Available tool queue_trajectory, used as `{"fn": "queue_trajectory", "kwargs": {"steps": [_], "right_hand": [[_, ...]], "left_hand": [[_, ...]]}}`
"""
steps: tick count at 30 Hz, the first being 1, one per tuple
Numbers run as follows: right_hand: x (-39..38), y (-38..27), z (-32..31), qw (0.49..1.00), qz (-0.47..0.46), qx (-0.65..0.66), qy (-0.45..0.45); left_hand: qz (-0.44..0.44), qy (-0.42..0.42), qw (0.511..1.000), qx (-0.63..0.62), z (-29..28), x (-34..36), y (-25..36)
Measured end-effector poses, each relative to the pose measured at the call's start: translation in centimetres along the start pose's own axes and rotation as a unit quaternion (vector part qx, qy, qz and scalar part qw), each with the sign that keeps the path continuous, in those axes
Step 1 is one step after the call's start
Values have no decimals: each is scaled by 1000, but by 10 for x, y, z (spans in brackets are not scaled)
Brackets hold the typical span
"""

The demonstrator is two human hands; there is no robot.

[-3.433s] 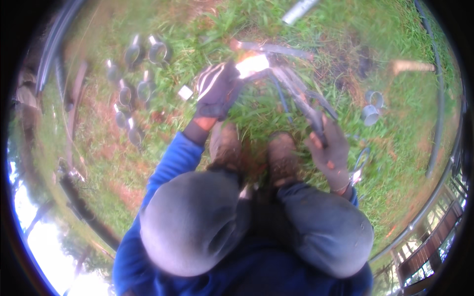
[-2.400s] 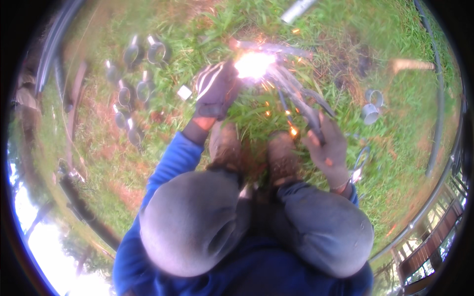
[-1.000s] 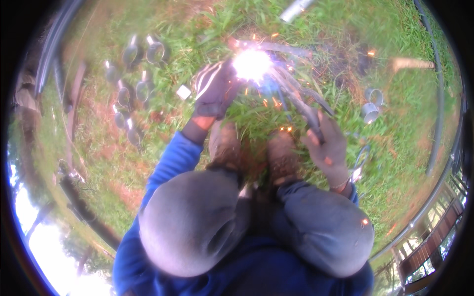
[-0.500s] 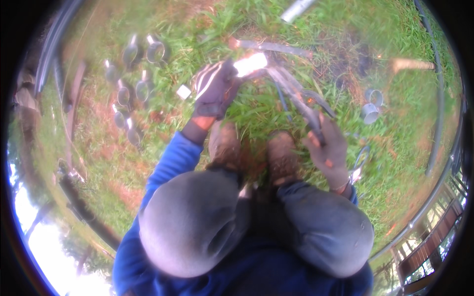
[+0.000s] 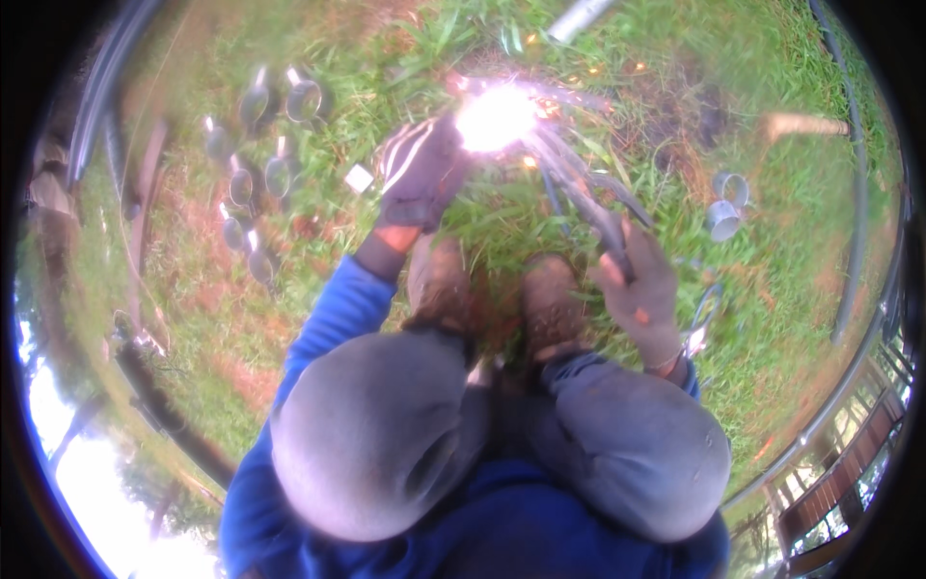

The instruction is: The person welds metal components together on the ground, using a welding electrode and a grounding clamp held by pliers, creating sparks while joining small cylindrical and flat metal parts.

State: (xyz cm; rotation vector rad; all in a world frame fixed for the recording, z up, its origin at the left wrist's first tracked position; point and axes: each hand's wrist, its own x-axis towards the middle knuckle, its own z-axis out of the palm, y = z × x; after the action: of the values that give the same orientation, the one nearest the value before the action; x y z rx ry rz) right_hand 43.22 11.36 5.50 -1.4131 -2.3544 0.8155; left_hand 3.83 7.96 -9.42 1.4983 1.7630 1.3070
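Note:
My left hand (image 5: 422, 174), in a dark glove with pale stripes, is closed on a small metal piece mostly lost in a white welding glare (image 5: 496, 118). Orange sparks surround the glare. My right hand (image 5: 641, 289), also gloved, wraps round the near end of a long grey welding tool (image 5: 584, 196), whose far end reaches up and left to the glare. A dark bar (image 5: 622, 196) runs beside the tool; whether it joins the tool I cannot tell. Behind the glare, a flat metal bar (image 5: 584, 99) lies on the grass.
Several short metal rings with tabs (image 5: 304, 100) lie at the left, near a small white square (image 5: 359, 179). Two pipe pieces (image 5: 723, 221) lie at the right, below a wooden stick (image 5: 806, 126). A pale pipe (image 5: 579, 19) enters at the top. My boots (image 5: 553, 304) stand on grass.
The bright patch beside my left hand has grown into a wide, sparking white-violet glare that hides the metal piece. Both hands have stayed almost in place.

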Motion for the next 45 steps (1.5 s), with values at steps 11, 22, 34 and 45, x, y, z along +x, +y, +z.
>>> {"fn": "queue_trajectory", "kwargs": {"steps": [11, 22, 34, 45], "right_hand": [[1, 6, 3, 1000, -20, 1, 9], [-2, 2, -1, 1000, 9, -9, 0], [0, 2, 2, 1000, 0, -1, 2], [2, 2, 1, 1000, -7, 3, -2]], "left_hand": [[42, 8, 999, -21, -2, -2, -6], [-22, 12, 1000, 4, -4, 14, 33], [-51, 65, 994, -71, 18, 1, -11], [-26, -17, 999, 26, -1, 0, 3]]}}
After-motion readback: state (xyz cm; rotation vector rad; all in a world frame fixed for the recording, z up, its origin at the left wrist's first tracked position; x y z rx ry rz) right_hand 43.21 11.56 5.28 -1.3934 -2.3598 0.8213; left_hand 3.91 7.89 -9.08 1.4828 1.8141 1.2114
